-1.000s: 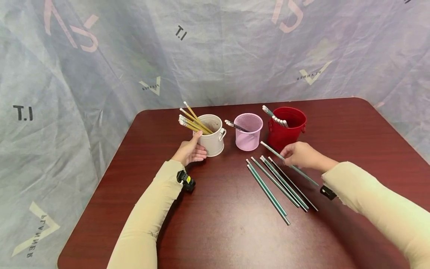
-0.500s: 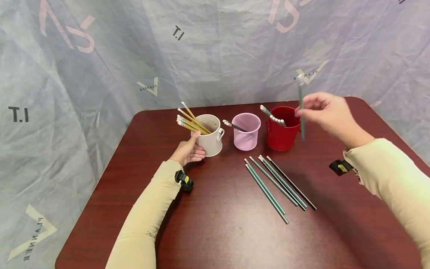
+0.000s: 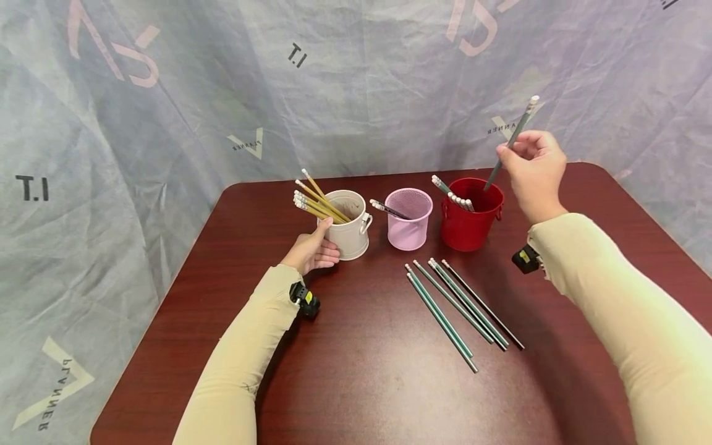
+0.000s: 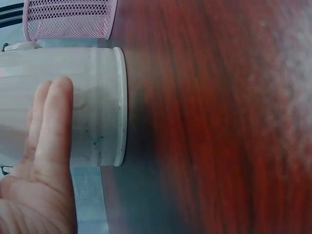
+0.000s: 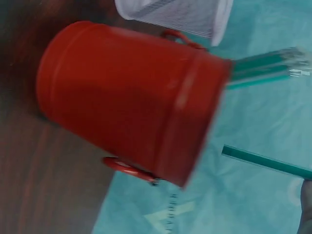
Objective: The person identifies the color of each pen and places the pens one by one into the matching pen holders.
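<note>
In the head view my right hand (image 3: 536,173) pinches a green pencil (image 3: 517,133), eraser end up, above the red bucket (image 3: 467,228). The right wrist view has the flat lower tip of this pencil (image 5: 263,161) just outside the mouth of the red bucket (image 5: 131,97). Several green pencils (image 3: 442,185) lean inside that bucket, erasers over its left rim. My left hand (image 3: 314,248) touches the side of a cream bucket (image 3: 349,238) with straight fingers, its thumb near the rim. Several yellow pencils (image 3: 319,201) lean in the cream bucket.
Between the buckets stands a pink mesh cup (image 3: 408,232) with a few black pencils (image 3: 389,209) in it. Several green pencils (image 3: 445,318) and a black pencil (image 3: 484,303) lie on the brown table (image 3: 356,371). A grey printed cloth (image 3: 356,93) hangs behind.
My right hand has lifted a green pencil from beside the loose ones, turned it upright and brought it over the red bucket. My left hand stays at the cream bucket.
</note>
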Demonstrator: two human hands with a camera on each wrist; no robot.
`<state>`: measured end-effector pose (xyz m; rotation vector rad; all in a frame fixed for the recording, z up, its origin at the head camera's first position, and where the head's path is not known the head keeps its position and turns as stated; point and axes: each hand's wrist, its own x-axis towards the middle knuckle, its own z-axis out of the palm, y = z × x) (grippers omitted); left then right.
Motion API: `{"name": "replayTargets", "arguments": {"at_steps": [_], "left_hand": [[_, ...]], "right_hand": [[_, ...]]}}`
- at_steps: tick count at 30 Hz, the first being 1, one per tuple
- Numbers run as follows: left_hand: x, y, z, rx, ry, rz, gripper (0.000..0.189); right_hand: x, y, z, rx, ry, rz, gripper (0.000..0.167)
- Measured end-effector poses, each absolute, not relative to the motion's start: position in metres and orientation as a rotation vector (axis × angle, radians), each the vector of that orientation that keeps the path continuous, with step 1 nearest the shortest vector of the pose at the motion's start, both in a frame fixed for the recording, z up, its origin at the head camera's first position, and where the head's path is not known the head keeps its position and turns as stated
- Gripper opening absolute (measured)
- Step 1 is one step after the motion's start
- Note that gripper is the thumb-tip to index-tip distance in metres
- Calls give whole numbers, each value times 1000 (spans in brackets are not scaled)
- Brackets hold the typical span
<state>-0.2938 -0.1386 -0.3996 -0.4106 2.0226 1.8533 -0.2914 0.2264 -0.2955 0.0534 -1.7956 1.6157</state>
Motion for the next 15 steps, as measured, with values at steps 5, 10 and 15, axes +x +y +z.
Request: {"name": "replayTargets", "arguments": {"at_steps": [5, 10, 15], "left_hand": [[-294, -139, -400, -412, 2036, 1851, 79], [-294, -139, -401, -423, 2023, 1852, 80], [-294, -139, -401, -416, 2023, 1854, 81]], "right_hand": [[-298, 226, -315, 97, -2066, 1478, 17], [-296, 228, -330, 146, -2335, 1301, 20], [-295, 232, -339, 160, -2482, 1187, 23]]}}
